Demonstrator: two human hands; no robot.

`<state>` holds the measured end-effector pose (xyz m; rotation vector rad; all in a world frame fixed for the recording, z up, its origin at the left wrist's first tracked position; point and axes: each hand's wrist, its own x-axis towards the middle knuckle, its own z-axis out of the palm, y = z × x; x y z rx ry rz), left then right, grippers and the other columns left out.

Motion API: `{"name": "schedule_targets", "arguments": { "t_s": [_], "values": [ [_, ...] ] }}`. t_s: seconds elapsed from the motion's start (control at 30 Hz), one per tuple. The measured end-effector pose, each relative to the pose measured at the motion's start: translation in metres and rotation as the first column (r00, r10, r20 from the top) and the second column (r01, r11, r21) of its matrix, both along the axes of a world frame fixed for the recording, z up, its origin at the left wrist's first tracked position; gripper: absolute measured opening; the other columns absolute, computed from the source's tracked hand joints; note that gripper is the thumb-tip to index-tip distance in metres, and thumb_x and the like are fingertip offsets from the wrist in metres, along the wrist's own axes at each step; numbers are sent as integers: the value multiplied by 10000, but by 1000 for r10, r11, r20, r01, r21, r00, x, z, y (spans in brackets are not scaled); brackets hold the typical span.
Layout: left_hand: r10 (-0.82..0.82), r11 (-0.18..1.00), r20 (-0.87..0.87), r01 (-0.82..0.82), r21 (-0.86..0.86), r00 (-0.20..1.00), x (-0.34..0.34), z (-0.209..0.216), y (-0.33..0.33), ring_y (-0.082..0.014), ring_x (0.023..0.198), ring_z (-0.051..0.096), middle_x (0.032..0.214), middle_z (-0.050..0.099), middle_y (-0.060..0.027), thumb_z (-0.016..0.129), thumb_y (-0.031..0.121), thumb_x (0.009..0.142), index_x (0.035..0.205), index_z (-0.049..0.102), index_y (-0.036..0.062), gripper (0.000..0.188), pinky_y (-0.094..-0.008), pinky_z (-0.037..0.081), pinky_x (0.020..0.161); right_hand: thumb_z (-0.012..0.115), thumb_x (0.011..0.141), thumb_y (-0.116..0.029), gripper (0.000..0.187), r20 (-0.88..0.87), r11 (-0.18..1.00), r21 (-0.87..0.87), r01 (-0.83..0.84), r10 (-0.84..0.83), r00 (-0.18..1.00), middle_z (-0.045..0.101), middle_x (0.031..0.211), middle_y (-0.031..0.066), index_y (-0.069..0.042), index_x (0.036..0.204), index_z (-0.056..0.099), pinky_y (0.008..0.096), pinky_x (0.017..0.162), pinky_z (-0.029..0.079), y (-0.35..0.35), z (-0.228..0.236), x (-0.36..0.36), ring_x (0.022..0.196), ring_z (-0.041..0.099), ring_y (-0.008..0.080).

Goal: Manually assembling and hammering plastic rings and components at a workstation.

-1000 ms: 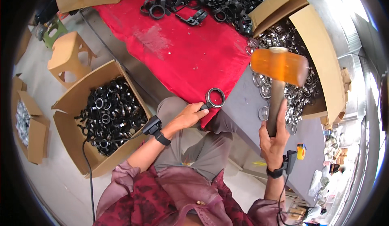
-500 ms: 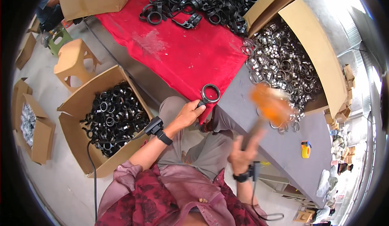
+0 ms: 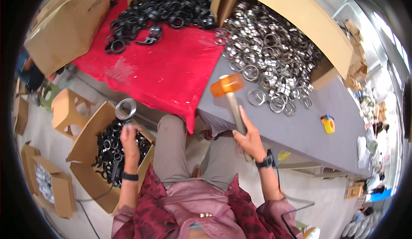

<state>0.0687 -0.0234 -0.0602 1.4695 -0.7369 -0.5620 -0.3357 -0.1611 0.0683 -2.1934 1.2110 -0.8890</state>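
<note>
Over the carton of black ring parts, my left hand grips the black stem of a ring part; its shiny round end points up, away from me. My right hand is closed around the wooden handle of a mallet with an orange, see-through head. The mallet is raised near the front edge of the grey table. Loose metal rings are heaped beyond it, spilling from a tipped carton. On the red cloth lies a pile of black ring parts.
A yellow tape measure rests on the grey table to the right. At left stand a tan plastic stool, a green stool and a smaller carton of clear-wrapped items. A big carton sits at the red cloth's left end.
My left hand has carried the ring part from the red cloth's corner leftward to above the carton. The mallet, blurred over the metal rings before, is now further left and steadier. My view has shifted.
</note>
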Motion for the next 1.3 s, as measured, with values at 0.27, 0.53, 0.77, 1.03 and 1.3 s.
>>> {"name": "schedule_targets", "arguments": {
  "t_s": [0.27,0.53,0.77,1.03,1.3],
  "values": [
    [279,812,136,-309,495,951,108,-216,116,-244,1082,627,1162,669,-126,688,89,938,1286,574,-20,382,-362,475,992,696,845,-74,605,-431,949,-311,-46,-98,897,607,1134,186,-73,1433,550,475,895,505,-80,-10,-32,1024,580,394],
    [205,920,178,-251,301,963,74,-170,74,-258,1153,616,1245,643,-163,673,14,903,1295,589,-13,402,-383,472,1030,680,661,40,785,-559,881,-465,-86,-218,800,530,1412,201,-15,1429,527,470,1168,367,-138,-6,-53,1342,444,412],
    [54,985,175,-81,153,983,1,-40,18,-208,1077,677,1139,709,-122,614,9,953,1213,624,-11,261,-342,527,982,766,645,-63,754,-412,902,-430,21,-217,885,550,1253,220,8,1366,556,494,1055,415,-126,14,-42,1207,504,398],
    [-627,778,-467,538,-325,624,-105,125,-53,-226,1059,681,1172,695,-142,658,301,1019,1379,529,-18,498,-345,533,935,891,757,-283,1008,802,674,337,-658,161,576,518,1439,158,47,1547,360,435,1160,406,-25,37,78,1351,514,263],
    [-652,712,-689,566,-415,316,-116,106,-63,-170,886,704,1043,722,-117,658,230,1023,1367,541,22,419,-280,535,746,818,772,-320,980,882,569,326,-755,104,460,526,1443,224,71,1537,348,453,1191,359,-15,9,100,1342,531,316]
  ]
}}
